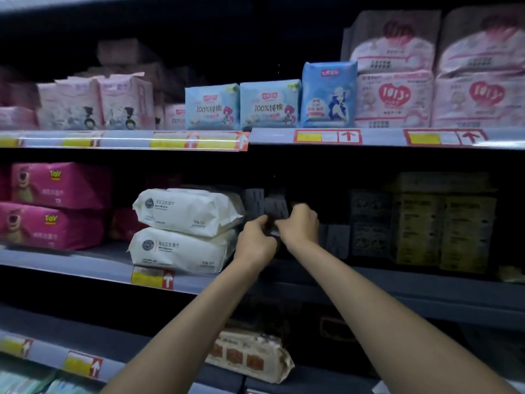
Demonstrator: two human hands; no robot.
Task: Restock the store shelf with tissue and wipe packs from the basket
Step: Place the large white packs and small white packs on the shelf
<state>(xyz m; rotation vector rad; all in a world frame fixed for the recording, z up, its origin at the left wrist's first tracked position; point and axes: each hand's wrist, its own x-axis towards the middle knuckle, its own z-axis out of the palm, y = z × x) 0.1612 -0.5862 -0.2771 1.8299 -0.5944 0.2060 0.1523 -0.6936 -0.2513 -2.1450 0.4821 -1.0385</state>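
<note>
Both my arms reach into the middle shelf (397, 282). My left hand (257, 237) and my right hand (299, 224) meet at a small dark grey pack (276, 207), fingers curled onto it. The pack stands among other dark packs (335, 243) in a dim gap. Just left of my hands, two white wipe packs (184, 211) lie stacked. The basket is out of view.
Pink bear-print packs (56, 206) sit at the far left of the same shelf and yellow-black boxes (443, 223) at the right. The shelf above holds pink and blue packs (270, 105). Below my arms lies a beige pack (250, 356) on a lower shelf.
</note>
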